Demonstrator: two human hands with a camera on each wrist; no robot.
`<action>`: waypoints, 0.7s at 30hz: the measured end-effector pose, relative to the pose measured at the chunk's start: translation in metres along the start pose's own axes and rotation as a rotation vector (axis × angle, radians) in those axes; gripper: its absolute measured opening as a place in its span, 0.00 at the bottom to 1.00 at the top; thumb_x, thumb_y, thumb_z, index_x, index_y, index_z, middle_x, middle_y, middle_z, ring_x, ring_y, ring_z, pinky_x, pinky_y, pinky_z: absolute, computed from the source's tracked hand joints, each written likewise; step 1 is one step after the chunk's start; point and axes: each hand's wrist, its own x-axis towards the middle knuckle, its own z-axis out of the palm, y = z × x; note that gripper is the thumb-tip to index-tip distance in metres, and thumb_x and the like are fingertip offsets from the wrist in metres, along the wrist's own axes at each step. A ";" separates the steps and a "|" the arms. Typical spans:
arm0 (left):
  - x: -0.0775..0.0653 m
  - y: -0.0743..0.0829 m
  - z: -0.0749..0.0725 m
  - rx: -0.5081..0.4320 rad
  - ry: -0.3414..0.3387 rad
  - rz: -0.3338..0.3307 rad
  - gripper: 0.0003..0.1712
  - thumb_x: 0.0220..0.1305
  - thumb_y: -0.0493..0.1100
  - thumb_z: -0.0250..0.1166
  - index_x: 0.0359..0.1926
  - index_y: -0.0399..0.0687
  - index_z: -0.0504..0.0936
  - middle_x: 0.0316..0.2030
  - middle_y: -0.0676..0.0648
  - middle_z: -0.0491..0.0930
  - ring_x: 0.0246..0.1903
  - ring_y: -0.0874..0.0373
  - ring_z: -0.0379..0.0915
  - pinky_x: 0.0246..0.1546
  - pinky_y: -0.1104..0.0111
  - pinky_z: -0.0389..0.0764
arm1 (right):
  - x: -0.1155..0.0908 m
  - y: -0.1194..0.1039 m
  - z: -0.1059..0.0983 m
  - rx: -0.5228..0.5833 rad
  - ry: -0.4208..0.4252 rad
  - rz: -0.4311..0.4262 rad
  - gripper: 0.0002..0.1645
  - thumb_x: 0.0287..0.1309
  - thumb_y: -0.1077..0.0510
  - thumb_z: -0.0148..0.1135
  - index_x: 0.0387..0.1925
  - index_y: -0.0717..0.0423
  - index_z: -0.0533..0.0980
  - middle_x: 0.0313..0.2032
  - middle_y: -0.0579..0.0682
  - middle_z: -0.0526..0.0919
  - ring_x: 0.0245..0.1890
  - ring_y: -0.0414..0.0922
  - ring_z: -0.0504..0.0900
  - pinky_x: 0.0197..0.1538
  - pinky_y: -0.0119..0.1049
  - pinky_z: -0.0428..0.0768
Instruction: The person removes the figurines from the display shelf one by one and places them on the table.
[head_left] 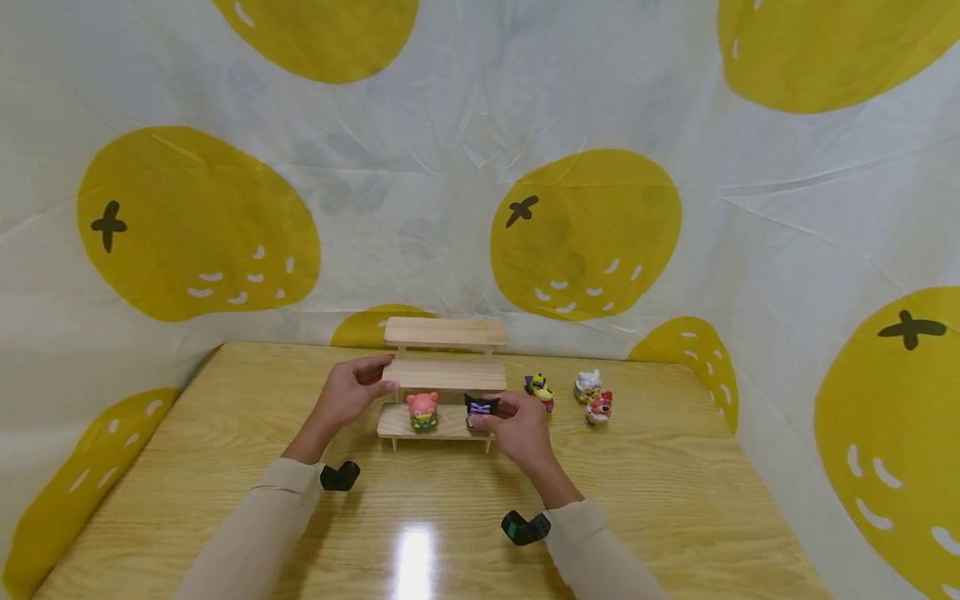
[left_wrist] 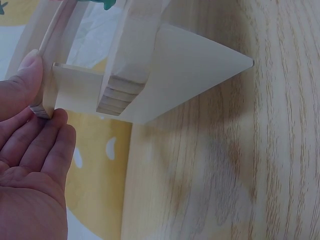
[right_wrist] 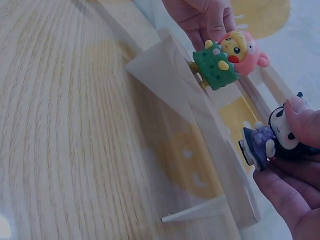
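Observation:
A three-tier wooden display stand [head_left: 444,377] stands on the table. My left hand [head_left: 350,393] holds the left end of its middle tier, thumb on top and fingers beneath in the left wrist view [left_wrist: 37,145]. A black-and-purple figurine with a white face [right_wrist: 281,125] is pinched between thumb and fingers of my right hand [head_left: 525,433]. It is at the right part of the lowest tier; whether its base touches the wood I cannot tell. On that tier's left part stands a pink-hooded figurine [head_left: 423,412] with a yellow face and green body [right_wrist: 215,68].
Right of the stand, a yellow figurine with blue and red parts [head_left: 540,392] is on the table [head_left: 660,500]. Farther right, a white-topped figurine [head_left: 588,385] and a red-and-white figurine [head_left: 600,408] sit close together. A fruit-patterned cloth [head_left: 420,233] hangs behind.

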 end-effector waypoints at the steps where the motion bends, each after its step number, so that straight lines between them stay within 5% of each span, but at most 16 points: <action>1: 0.000 0.000 0.000 -0.002 -0.001 -0.004 0.30 0.69 0.39 0.71 0.70 0.39 0.77 0.68 0.36 0.78 0.67 0.41 0.76 0.66 0.48 0.79 | 0.000 0.000 -0.001 -0.003 0.001 -0.001 0.18 0.52 0.62 0.81 0.47 0.59 0.89 0.43 0.62 0.91 0.46 0.54 0.92 0.47 0.45 0.91; 21: -0.001 0.000 0.000 0.022 -0.004 -0.002 0.30 0.70 0.40 0.70 0.70 0.39 0.77 0.69 0.35 0.77 0.68 0.38 0.75 0.65 0.48 0.80 | -0.002 0.005 -0.019 0.005 0.007 0.013 0.15 0.51 0.65 0.81 0.42 0.63 0.89 0.41 0.62 0.92 0.43 0.52 0.92 0.41 0.36 0.91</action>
